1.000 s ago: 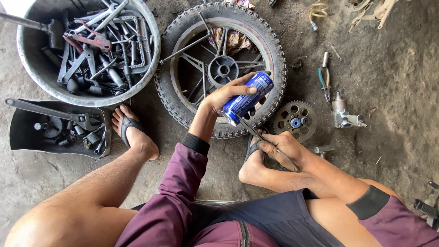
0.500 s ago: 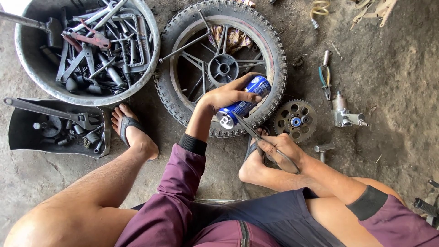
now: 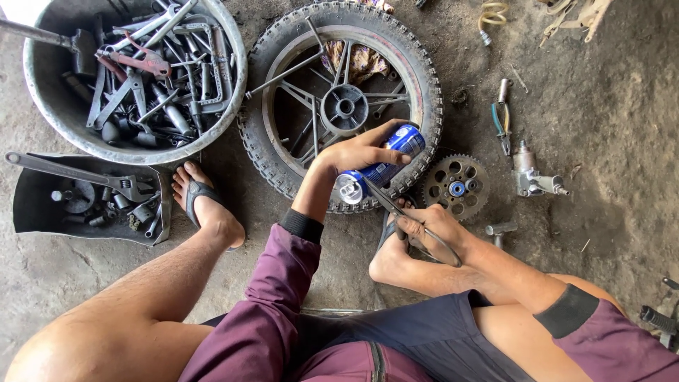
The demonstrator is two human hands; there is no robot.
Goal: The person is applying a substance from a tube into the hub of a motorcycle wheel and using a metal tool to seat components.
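Over the wheel (image 3: 343, 106), left hand (image 3: 361, 150) fingers wrap the can (image 3: 378, 168); right hand (image 3: 431, 228) grips scissors (image 3: 414, 223).

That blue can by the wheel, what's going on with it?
A person sitting on the ground holds the blue can tilted in the left hand. The right hand works scissors whose tips meet the can's end. Beside them lie a spoked wheel and a sprocket.

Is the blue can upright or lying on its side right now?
On its side: the blue can lies tilted in the left hand, silver end toward the scissors.
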